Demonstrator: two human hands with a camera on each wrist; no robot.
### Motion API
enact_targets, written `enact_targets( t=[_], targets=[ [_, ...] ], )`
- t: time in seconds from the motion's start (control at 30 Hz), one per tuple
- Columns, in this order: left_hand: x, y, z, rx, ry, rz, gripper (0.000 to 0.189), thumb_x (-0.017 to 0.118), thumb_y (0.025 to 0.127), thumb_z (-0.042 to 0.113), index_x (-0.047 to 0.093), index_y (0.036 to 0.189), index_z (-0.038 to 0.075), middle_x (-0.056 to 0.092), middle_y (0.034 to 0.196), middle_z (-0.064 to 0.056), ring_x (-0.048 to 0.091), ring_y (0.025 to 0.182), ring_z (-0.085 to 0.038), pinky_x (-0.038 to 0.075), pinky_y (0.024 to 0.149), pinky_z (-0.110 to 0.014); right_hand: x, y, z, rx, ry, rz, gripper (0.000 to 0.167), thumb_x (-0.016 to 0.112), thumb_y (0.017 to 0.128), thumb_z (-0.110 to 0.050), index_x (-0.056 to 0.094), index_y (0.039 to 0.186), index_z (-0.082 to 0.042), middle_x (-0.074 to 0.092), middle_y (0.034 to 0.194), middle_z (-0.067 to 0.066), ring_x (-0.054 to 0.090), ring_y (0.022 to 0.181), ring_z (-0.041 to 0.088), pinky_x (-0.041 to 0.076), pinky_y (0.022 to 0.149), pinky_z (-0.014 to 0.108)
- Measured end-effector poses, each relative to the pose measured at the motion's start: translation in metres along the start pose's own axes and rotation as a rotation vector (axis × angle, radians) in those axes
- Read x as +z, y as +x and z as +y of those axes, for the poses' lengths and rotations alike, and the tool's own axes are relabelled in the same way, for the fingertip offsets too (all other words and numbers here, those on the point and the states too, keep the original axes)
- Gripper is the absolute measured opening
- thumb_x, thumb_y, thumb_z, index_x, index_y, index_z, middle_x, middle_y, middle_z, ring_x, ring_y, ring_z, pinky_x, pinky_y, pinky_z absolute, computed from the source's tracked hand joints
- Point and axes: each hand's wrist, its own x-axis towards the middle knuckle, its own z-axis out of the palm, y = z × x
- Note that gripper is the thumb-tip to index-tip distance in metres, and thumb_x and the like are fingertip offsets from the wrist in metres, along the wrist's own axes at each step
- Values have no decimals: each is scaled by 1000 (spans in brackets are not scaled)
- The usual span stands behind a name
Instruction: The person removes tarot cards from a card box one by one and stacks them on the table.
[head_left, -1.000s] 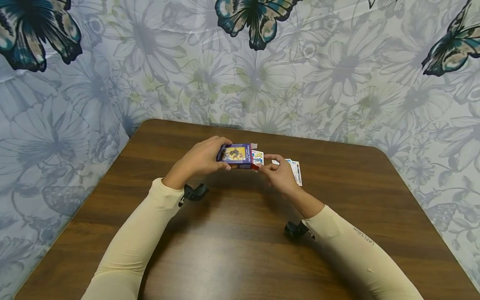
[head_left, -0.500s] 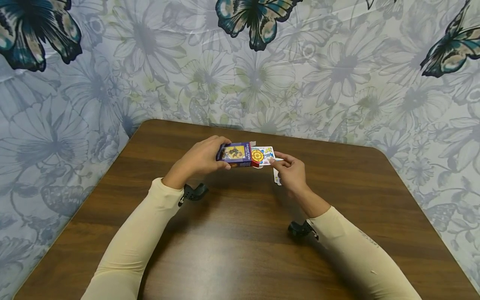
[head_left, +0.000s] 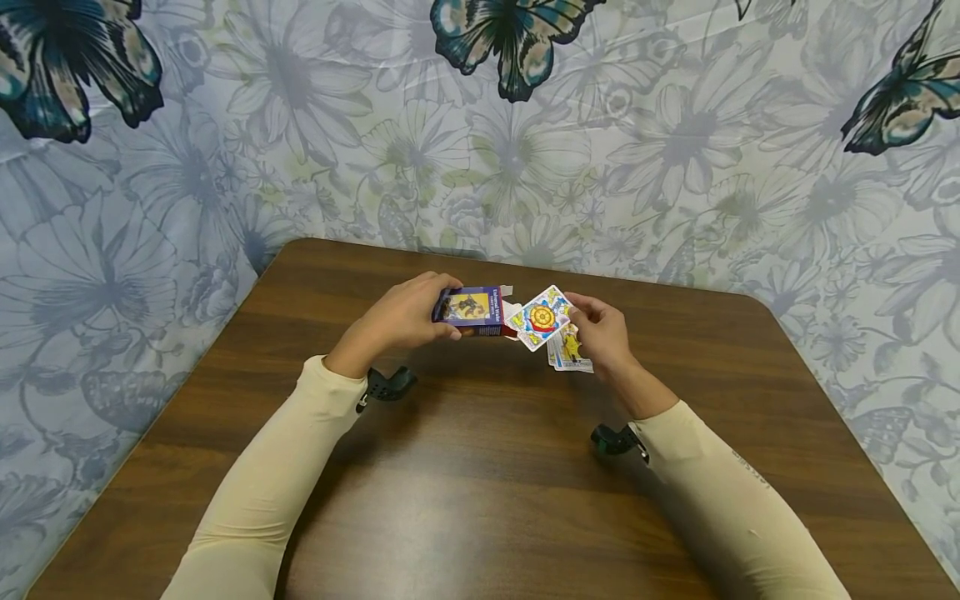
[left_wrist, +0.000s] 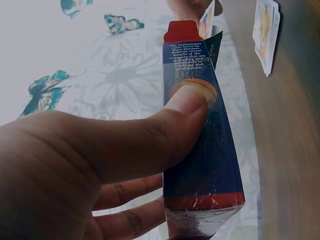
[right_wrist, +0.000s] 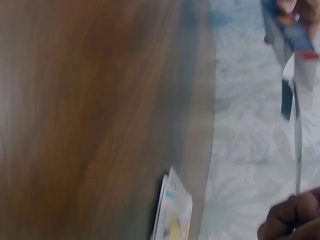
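My left hand [head_left: 397, 317] grips a small dark blue card box [head_left: 469, 308] by its left end, above the table. In the left wrist view the thumb presses the box's narrow side [left_wrist: 200, 145], and a red flap [left_wrist: 182, 31] stands out at its open end. My right hand [head_left: 604, 335] pinches a tarot card [head_left: 540, 318] by its right edge, with a yellow and red wheel-like picture face up. The card is tilted, just beyond the box's open end. Below it, a small stack of cards [head_left: 570, 358] lies on the table, partly covered by card and hand.
The brown wooden table [head_left: 450, 467] reaches back to a wall cloth [head_left: 517, 183] printed with flowers and butterflies. Black bands [head_left: 388, 385] sit at both wrists, below pale yellow sleeves [head_left: 262, 492].
My right hand has drawn the card out of the box to the right and turned it slantwise. More of the stack on the table shows. The left hand and box have hardly moved.
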Motion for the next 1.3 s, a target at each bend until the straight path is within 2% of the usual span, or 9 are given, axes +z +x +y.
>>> enact_targets(
  t=[0.17,0.3,0.4,0.53,0.63,0.73,1.03,1.13,1.3],
  targets=[
    [0,-1,0,-3,-1,-1,72,81,82,32,48,141,7,56,136,-12,54,119,-25,43,104,-46,-8,11,2,15,-70,-77,36,45,105,-17,56,138,-10,47,93,2,40,64,9,31,46,19],
    [0,-1,-1,-5,-1,-3,72,81,82,33,48,141,7,56,135,-12,54,119,-25,43,104,-46,-16,22,1,15,-185,-121,35,42,106,-17,56,137,-11,47,96,7,40,64,12,31,48,21],
    [1,-1,-1,-8,-3,-5,72,81,82,32,48,141,7,56,135,-12,54,118,-25,43,103,-47,-22,32,1,14,-264,-150,36,39,106,-16,57,135,-9,54,102,11,49,66,11,40,52,23],
    [1,0,-1,-11,-2,-10,73,81,82,33,48,141,8,56,135,-12,54,118,-25,43,104,-46,-30,45,5,-3,-396,-176,36,36,105,-13,59,132,-4,59,114,19,55,69,10,46,57,23],
    [2,0,-1,-11,-1,-11,73,81,82,33,48,141,8,56,135,-12,54,118,-25,43,104,-46,-33,53,11,3,-490,-191,37,34,105,-11,60,129,-3,59,115,20,50,65,10,41,53,22],
    [2,0,-2,-7,-3,-10,72,81,82,32,48,141,7,56,135,-12,54,118,-25,43,104,-46,-33,58,16,24,-538,-210,37,34,104,-11,61,128,-3,59,112,19,48,62,9,40,52,22],
    [2,0,-4,-1,-2,-12,72,80,83,33,47,142,7,55,135,-12,54,118,-25,43,103,-47,-29,72,30,45,-689,-219,34,37,103,-11,65,121,-5,61,104,16,47,63,12,39,52,22],
    [2,0,-4,1,-2,-12,73,80,83,34,47,142,7,55,136,-12,53,119,-25,43,103,-47,-26,72,31,66,-744,-209,33,38,103,-12,64,122,-6,60,111,17,49,68,15,40,55,24],
    [2,1,-4,-1,-1,-8,72,80,83,34,47,142,8,55,135,-11,53,118,-25,43,104,-47,-20,69,29,40,-830,-174,33,43,100,-14,61,126,-4,60,124,22,55,88,24,47,72,32]
  ],
)
